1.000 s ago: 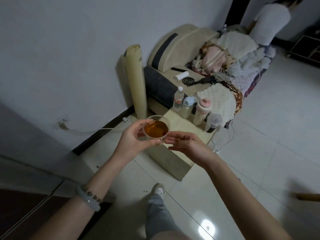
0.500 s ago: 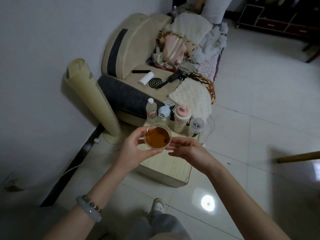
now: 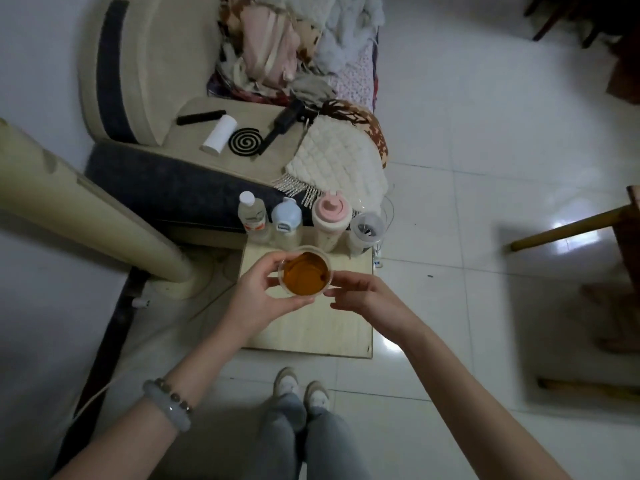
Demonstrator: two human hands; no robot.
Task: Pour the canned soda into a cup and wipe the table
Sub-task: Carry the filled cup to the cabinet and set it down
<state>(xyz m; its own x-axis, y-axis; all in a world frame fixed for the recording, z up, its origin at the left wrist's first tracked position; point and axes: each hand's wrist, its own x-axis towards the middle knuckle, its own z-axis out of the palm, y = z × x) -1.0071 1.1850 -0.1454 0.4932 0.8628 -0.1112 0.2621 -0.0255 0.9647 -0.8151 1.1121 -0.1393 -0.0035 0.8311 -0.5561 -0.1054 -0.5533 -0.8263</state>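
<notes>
- While a person stands over a low wooden table [image 3: 311, 337], shoes [image 3: 300, 388] and grey trouser legs [image 3: 304, 441] show at 6 o'clock, nearest the camera.
- Bare forearms reach up from 7 and 5 o'clock; a pale bangle and a beaded bracelet [image 3: 169, 403] circle the left wrist.
- A clear cup [image 3: 305, 274] of amber drink is held above the table's far half, upright, mouth towards the camera, its long axis roughly vertical; no writing can be read on it.
- The left hand [image 3: 263, 296] is curled round the cup's left side, thumb near the rim, fingers beneath.
- The right hand [image 3: 363, 296] lies half open, fingertips [image 3: 341, 277] at the cup's right wall; whether it grips cannot be told.
- Along the table's far edge, toward 12 o'clock, stand a clear bottle [image 3: 252, 216] with a red-and-white label, too blurred to read, a pale blue-topped container [image 3: 286, 220], a pink-lidded bottle [image 3: 331, 220] and a translucent cup [image 3: 367, 230].
- Beyond them a beige and dark sofa [image 3: 145, 81] carries a black mosquito coil [image 3: 245, 142], a white roll [image 3: 220, 135], a black brush [image 3: 280, 126] and heaped blankets [image 3: 294, 39].
- At 9 o'clock leans a cream tower fan [image 3: 86, 216].
</notes>
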